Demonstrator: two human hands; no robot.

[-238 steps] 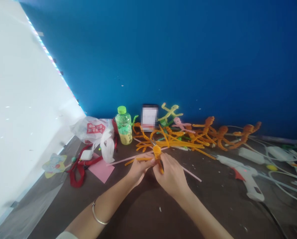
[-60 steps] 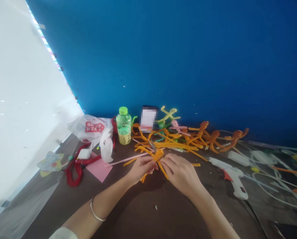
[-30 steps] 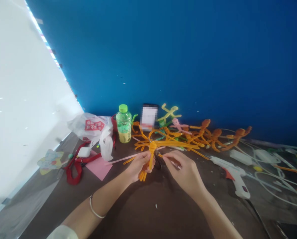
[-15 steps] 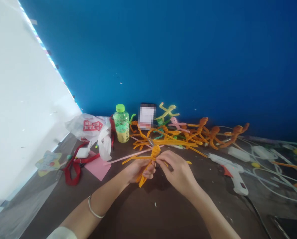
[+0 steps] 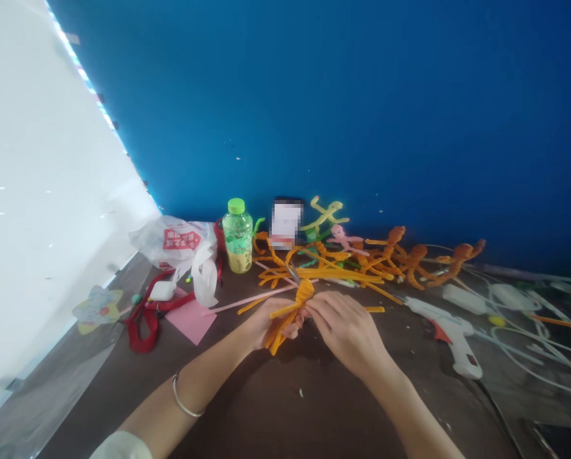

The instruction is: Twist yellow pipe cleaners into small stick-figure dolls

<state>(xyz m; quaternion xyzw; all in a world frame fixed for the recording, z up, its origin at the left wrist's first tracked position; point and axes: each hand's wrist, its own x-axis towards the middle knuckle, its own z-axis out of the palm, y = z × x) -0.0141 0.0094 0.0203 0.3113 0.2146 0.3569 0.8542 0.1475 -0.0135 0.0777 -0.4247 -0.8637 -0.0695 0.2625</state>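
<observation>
An orange pipe-cleaner figure (image 5: 305,292) with a rounded wound top is held above the table's middle, its loose stems pointing down and to the left. My left hand (image 5: 270,320) is closed around the stems just below the wound part. From the other side my right hand (image 5: 345,325) pinches at the same spot, fingertips against the orange stems; one stem end sticks out to the right beyond this hand. Exactly which stem the right fingers grip is hidden. Straight orange pipe cleaners (image 5: 352,275) lie in a bundle just behind both hands.
Finished pipe-cleaner figures (image 5: 395,245) line the blue wall. A green-capped bottle (image 5: 238,239) and a plastic bag (image 5: 170,239) stand back left, with pink paper (image 5: 192,319) in front. A white glue gun (image 5: 450,335) lies right, near tangled white cables (image 5: 524,357).
A stem that stretched left across the left hand now angles lower, closer to the other stems. Both hands keep hold of the figure. The whole view has shifted slightly.
</observation>
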